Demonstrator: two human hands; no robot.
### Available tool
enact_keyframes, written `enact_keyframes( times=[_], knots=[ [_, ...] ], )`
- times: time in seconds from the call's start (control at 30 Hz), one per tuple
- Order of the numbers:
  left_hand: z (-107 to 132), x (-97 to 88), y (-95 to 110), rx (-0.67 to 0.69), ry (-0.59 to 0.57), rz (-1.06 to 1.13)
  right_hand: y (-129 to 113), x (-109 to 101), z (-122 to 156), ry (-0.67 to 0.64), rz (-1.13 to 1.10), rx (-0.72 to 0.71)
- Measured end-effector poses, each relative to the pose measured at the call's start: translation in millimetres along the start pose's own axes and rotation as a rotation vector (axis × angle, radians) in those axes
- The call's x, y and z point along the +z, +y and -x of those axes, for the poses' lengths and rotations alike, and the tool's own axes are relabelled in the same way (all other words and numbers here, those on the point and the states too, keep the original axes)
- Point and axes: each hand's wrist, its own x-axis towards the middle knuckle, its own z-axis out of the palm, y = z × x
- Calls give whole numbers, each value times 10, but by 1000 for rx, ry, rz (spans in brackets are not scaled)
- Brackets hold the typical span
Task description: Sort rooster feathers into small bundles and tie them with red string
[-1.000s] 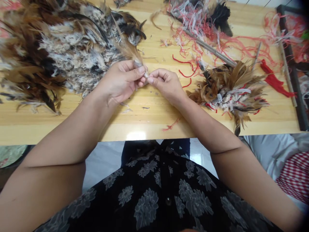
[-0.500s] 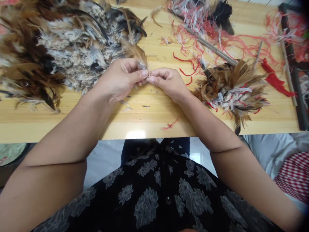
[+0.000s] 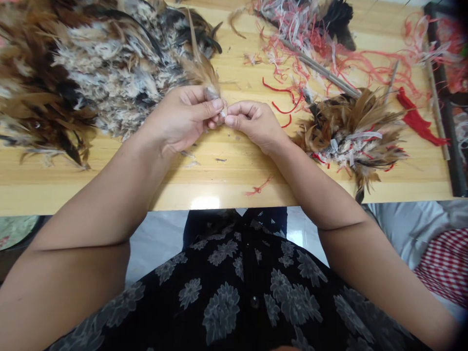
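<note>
My left hand (image 3: 193,114) pinches a small bunch of brown feathers (image 3: 204,70) near its pale lower end, between thumb and fingers. The feather tips point up and away from me. My right hand (image 3: 252,122) is closed in a pinch right beside the lower end of the bunch; whatever lies between its fingertips is too small to make out. Left of my hands spreads a large heap of loose feathers (image 3: 113,73), grey-white in the middle and brown and black around. To the right lies a pile of brown feather bunches (image 3: 347,126) with white and red ties.
On the wooden table (image 3: 219,185) lie thin sticks (image 3: 321,70), tangled pink and white strips (image 3: 296,24), red strings (image 3: 280,87), a red cloth strip (image 3: 420,119) and black feathers (image 3: 338,22). A dark frame (image 3: 448,107) stands at the right edge. Checked cloth (image 3: 444,263) hangs below.
My left hand has shifted slightly to the left with the feather bunch, opening a small gap to the right fingertips. My right hand stays almost in place.
</note>
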Motion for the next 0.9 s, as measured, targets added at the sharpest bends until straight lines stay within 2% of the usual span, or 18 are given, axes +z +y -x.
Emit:
enact_keyframes(
  times=[0.17,0.33,0.53,0.67,0.83,0.9],
  knots=[
    [11,11,28,-3,36,-20,-233,68,75,12,-37,58],
    [9,-53,37,31,-21,-63,-390,71,130,40,-29,101],
    [-27,-151,-70,101,-56,-214,-244,-11,67,-44,-31,93],
    [-58,-185,-169,173,-28,-322,-104,-50,14,-66,4,65],
    [-53,-193,-122,188,16,-349,-61,-62,17,-3,105,33],
    [-42,-235,-66,229,82,-496,-79,-56,34,35,128,24]
  ],
)
